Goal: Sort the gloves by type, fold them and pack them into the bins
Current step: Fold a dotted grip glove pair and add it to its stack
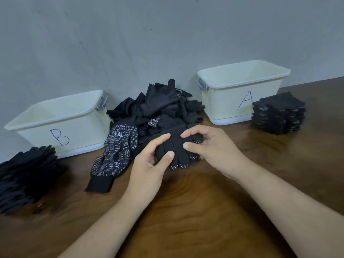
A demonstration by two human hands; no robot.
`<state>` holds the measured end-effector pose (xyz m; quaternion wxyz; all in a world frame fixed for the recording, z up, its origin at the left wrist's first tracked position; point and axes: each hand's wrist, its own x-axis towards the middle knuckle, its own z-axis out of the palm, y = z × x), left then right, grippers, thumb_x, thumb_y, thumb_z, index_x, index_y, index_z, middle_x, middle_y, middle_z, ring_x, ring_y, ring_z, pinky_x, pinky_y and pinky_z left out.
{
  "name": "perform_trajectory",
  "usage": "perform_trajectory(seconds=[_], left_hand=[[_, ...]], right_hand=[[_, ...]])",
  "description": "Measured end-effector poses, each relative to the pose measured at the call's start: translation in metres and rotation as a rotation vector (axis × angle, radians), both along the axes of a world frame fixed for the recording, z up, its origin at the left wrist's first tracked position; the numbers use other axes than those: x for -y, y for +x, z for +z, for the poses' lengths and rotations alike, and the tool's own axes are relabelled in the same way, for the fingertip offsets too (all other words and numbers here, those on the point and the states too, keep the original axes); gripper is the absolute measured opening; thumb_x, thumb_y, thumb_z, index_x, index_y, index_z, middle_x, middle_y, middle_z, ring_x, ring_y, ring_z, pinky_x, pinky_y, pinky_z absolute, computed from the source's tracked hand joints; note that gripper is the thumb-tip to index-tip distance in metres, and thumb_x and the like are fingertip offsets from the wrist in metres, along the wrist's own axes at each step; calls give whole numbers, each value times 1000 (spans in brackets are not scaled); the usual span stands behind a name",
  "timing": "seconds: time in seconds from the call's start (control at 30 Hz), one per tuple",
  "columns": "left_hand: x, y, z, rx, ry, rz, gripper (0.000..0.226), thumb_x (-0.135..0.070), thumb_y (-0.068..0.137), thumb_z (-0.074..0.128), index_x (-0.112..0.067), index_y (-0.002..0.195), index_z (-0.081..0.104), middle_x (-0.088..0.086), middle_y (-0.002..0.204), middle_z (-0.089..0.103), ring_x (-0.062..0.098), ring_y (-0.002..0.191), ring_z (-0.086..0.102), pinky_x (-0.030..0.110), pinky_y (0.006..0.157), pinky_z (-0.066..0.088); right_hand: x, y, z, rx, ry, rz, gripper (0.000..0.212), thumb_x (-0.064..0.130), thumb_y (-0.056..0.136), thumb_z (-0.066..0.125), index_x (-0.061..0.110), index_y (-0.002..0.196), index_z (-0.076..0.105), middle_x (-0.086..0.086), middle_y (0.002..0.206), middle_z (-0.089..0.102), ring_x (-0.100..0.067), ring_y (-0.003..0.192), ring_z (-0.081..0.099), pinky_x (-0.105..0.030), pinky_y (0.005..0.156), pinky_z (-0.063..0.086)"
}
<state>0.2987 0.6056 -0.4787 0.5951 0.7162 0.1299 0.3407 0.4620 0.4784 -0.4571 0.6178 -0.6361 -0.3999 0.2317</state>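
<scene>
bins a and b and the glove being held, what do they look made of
Bin A and bin B: probably moulded plastic, pale cream, matte, rolled rims, grey clips. Held glove: black knit fabric, soft-looking; white dots on its tips, likely rubbery grip.

Glove pile [158,110] sits between bin B [37,140] (left) and bin A [225,103], against the wall [167,34].

- Toward us the table [186,211] lies bare, so we can pass freely.
- Ahead of us, the loose glove pile [160,108] fills the gap between bin B [83,131] and bin A [223,101].
- A left stack [26,179] and a right stack [279,116] hem our sides.
</scene>
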Motion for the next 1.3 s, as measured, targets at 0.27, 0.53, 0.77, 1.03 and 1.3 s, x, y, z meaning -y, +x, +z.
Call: perform_trajectory(seconds=[0.27, 0.53, 0.77, 1.03, 1.3], left_hand=[[58, 108, 2, 126, 19, 90, 43, -5, 102, 67, -23, 142, 64, -13, 136, 70, 6, 130, 63, 28, 111, 51], [116, 221, -2, 246, 39, 18, 37, -14, 105, 65, -21, 141, 59, -8, 125, 70, 11, 115, 69, 31, 98, 58], [124, 285, -1, 292, 285, 77, 42, -26, 112, 37, -15, 146, 59, -9, 144, 61, 3, 135, 51, 20, 114, 37], [101, 319, -11, 221, 538, 213, 53, -36, 111, 24, -22, 143, 64, -10, 128, 68, 14, 118, 54, 36, 102, 41], [105, 321, -15, 81, 623, 199, 57, -41, 112, 19, -26, 149, 59, -9, 142, 64, 16, 130, 49, 29, 106, 31]], right_hand=[[44, 67, 25, 114, 13, -282, 22, 15, 96, 76, 35, 104, 79, -1, 93, 81, -26, 86, 79, -46, 91, 63], [104, 150, 27, 107, 157, -587, 17, 17, 95, 78, 30, 106, 80, 0, 98, 81, -20, 89, 79, -47, 87, 66], [124, 201, 36, 79, 271, -749, 13, 20, 97, 76, 26, 107, 82, 2, 100, 81, -14, 99, 77, -32, 91, 62], [119, 240, 26, 88, 75, -772, 12, 26, 93, 79, 26, 104, 84, 11, 100, 82, -7, 98, 77, -38, 99, 61], [128, 245, 19, 152, 35, -817, 12, 30, 96, 76, 28, 105, 84, 21, 103, 79, 3, 99, 73, -36, 99, 61]])
